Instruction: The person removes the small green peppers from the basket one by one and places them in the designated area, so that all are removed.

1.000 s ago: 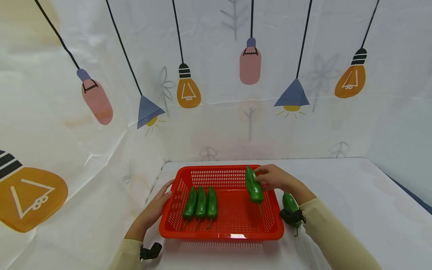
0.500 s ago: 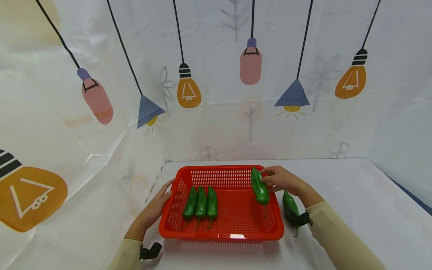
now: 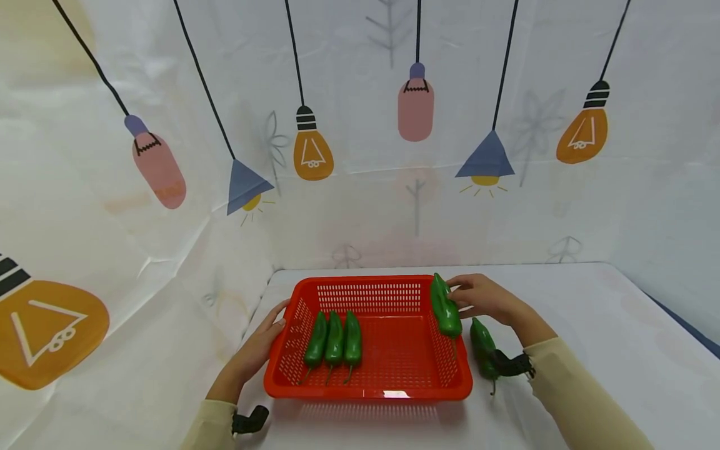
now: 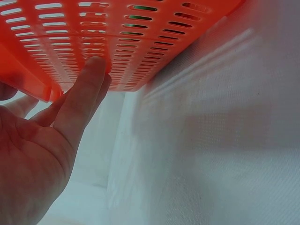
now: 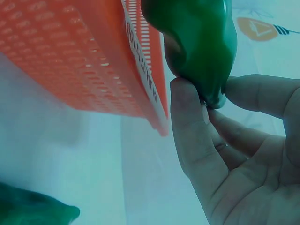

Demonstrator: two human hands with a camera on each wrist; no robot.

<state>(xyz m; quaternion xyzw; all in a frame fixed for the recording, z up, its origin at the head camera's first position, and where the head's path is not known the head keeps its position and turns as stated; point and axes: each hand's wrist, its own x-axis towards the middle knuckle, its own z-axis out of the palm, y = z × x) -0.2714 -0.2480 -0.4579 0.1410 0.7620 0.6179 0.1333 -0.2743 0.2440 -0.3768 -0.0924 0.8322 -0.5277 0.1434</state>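
Observation:
In the head view, my right hand (image 3: 486,299) pinches a green chili pepper (image 3: 445,309) over the right rim of a red plastic basket (image 3: 368,394). The right wrist view shows thumb and fingertips on one end of that pepper (image 5: 204,42). My left hand (image 3: 257,344) rests at the basket's left side. In the left wrist view, its straight fingers (image 4: 86,96) touch the slotted outer wall (image 4: 117,51). Three green chili peppers (image 3: 334,340) lie side by side in the left part of the basket. Another green chili pepper (image 3: 482,344) lies outside, partly hidden by the right wrist's black strap.
The basket stands on a white-covered table (image 3: 585,350). Behind and to the left hangs a white sheet (image 3: 360,206) printed with lamps and bulbs. A black wrist device (image 3: 251,420) sits on the left wrist, close to the table.
My right hand has moved right with the chili pepper, from over the basket's inside to its right rim. The left hand and the basket hold their place.

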